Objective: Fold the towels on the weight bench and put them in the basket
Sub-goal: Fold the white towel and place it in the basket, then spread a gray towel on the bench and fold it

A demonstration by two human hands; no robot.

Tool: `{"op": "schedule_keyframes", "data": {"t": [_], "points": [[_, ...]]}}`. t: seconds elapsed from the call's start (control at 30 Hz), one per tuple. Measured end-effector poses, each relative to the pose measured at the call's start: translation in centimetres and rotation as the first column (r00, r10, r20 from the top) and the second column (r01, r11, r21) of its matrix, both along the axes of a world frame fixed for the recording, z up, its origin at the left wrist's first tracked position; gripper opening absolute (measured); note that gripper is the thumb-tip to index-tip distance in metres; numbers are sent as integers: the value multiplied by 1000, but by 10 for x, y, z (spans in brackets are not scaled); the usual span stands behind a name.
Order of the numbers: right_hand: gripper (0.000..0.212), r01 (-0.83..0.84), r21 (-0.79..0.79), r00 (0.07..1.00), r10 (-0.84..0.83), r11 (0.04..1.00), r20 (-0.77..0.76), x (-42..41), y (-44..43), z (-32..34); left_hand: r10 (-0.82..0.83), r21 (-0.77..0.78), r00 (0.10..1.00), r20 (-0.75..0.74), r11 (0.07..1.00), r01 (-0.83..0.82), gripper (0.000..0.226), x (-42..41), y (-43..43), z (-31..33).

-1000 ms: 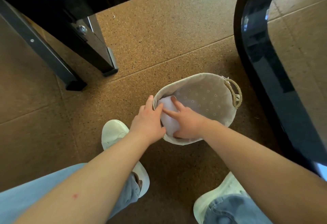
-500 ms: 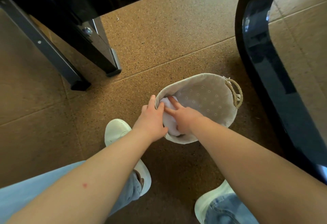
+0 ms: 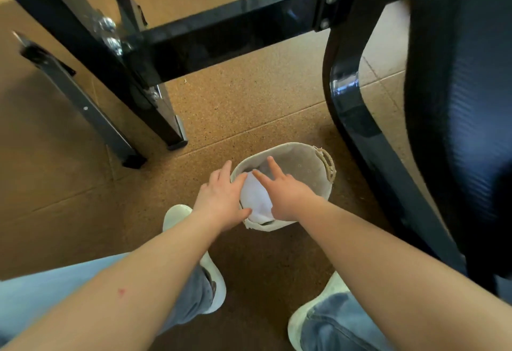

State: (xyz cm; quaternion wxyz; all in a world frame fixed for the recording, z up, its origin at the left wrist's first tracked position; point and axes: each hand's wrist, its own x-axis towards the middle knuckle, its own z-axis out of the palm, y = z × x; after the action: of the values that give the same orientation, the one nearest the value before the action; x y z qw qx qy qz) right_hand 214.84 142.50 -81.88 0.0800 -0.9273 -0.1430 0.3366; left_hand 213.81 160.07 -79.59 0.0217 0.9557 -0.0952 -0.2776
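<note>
A small beige fabric basket (image 3: 302, 149) with a rope handle (image 3: 329, 168) stands on the floor between my feet and the bench frame. A folded white towel (image 3: 256, 198) lies inside it, against the near left wall. My left hand (image 3: 220, 198) rests over the basket's left rim with its fingers apart and its thumb touching the towel's near edge. My right hand (image 3: 285, 192) lies palm down on the towel's right side, fingers spread and pointing into the basket. Neither hand is closed around the towel. The basket's bottom to the right of the towel is partly hidden by my right hand.
Black metal bench legs (image 3: 155, 106) and a crossbar (image 3: 235, 26) stand just beyond the basket to the left. A curved black frame with a dark padded part (image 3: 349, 106) rises close on the right. My white shoes (image 3: 177, 215) flank the basket on the brown speckled floor (image 3: 249, 101).
The view has lifted, showing more of the bench frame. Both hands have eased up off the towel and their fingers have spread; the towel stays in the basket.
</note>
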Motion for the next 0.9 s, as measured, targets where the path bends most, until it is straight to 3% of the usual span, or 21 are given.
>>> {"op": "schedule_keyframes", "data": {"t": [0.3,0.63,0.9], "points": [[100,87,105,958,-112,991,266,-34,-26,118,-64,-35,980,190,997,72,90,-20,-19,109],[100,199,326,827,-337,924,450,-81,-82,238,-130,-152,912,389,967,202,80,-57,-73,218],[95,345,245,772,-422,906,474,-134,-156,291,-207,-278,858,470,888,366,71,-83,-160,255]]}}
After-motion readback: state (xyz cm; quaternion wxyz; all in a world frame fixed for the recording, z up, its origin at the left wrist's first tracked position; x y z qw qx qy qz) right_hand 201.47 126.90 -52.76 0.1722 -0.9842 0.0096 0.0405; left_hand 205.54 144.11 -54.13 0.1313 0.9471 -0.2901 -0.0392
